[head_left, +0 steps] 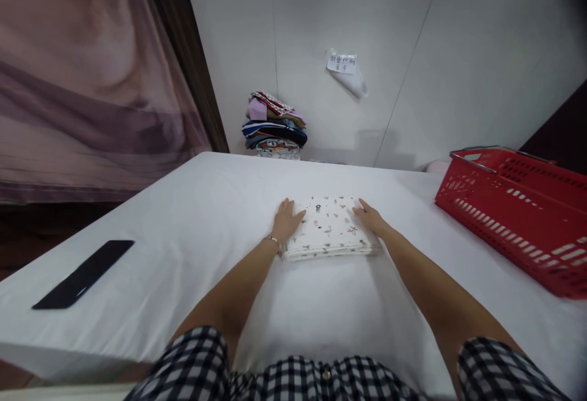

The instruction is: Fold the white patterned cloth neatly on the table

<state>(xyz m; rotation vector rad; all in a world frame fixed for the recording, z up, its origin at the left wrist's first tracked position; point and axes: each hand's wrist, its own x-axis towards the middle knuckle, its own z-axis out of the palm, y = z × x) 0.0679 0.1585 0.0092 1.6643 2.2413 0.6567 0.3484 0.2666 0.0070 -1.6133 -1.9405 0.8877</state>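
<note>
A folded white cloth (pixel 331 225) with small scattered prints lies flat on the white-covered table (pixel 202 205), its layered edge facing me. At its left side rests my left hand (pixel 288 219), fingers apart, thumb on the cloth's top and a bracelet at the wrist. My right hand (pixel 370 216) touches the upper right part of the same cloth, its fingers also spread. Neither hand grips the cloth.
A red plastic basket (pixel 518 205) with metal handles stands on the right. On the left lies a flat black object (pixel 85 274). Behind the table's far edge is a stack of folded fabrics (pixel 275 127), near the wall with a taped paper label (pixel 342 63).
</note>
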